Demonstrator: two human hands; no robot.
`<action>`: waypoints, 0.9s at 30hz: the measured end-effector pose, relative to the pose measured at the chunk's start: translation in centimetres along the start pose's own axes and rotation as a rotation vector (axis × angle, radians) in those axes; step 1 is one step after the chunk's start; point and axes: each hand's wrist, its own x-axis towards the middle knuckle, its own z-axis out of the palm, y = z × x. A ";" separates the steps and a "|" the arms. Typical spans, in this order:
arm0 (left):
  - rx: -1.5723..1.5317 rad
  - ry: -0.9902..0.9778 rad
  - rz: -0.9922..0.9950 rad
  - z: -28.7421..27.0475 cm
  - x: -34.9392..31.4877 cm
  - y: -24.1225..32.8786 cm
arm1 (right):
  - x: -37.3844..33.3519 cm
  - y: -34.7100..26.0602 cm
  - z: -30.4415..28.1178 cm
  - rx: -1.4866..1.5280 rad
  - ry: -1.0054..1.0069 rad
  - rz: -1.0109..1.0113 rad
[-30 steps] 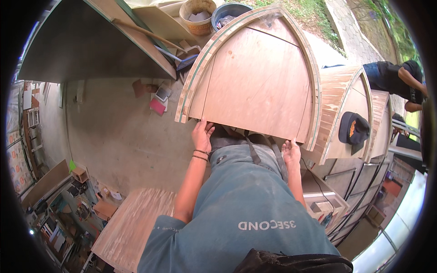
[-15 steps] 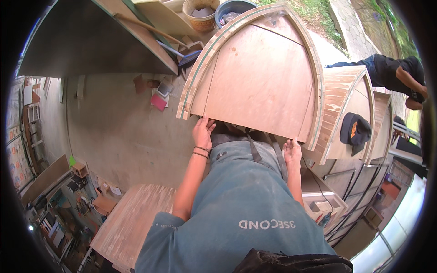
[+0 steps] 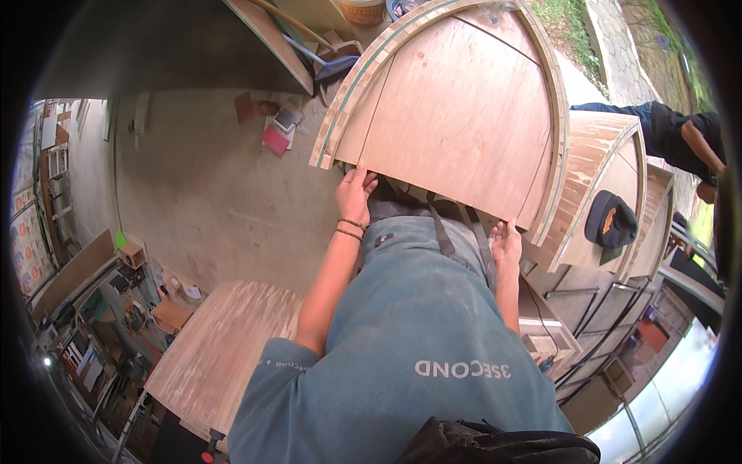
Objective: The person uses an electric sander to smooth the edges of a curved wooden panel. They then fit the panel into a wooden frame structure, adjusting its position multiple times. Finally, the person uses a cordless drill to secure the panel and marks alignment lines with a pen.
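In front of me is a pale plywood panel (image 3: 464, 116), set inside a pointed-arch wooden frame (image 3: 369, 68) built of small blocks with a thin green line along it. My left hand (image 3: 355, 195) pinches the panel's near edge close to the left corner; two dark bands circle that wrist. Toward the right corner, my right hand (image 3: 506, 244) has its fingertips closed on the same edge. The undersides of both grips are hidden. Just right of the frame stands a similar curved wooden piece (image 3: 581, 166) with a dark cap (image 3: 610, 219) on it.
Another person (image 3: 684, 139) in dark clothes bends at the far right. A large dark board (image 3: 162, 46) and a blue dustpan (image 3: 337, 68) are at the far left. A slatted wooden panel (image 3: 224, 340) lies at the near left, beside cluttered shelving (image 3: 100, 348).
My view has shifted, so the panel and both hands appear higher and slightly right. Both hands stay on the panel's near edge.
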 end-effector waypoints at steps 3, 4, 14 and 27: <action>0.004 -0.002 0.001 -0.1 0.0 -0.1 | 0.1 0.0 -0.1 0.000 -0.001 0.013; 0.003 -0.001 0.003 -0.1 0.1 -0.2 | 0.2 0.0 -0.1 -0.004 0.004 0.011; 0.054 -0.043 -0.023 -0.3 0.0 0.2 | -0.4 0.0 0.2 0.016 0.020 0.021; 0.115 -0.041 -0.030 -0.3 -0.2 0.7 | -1.2 -0.2 0.8 0.025 0.026 0.046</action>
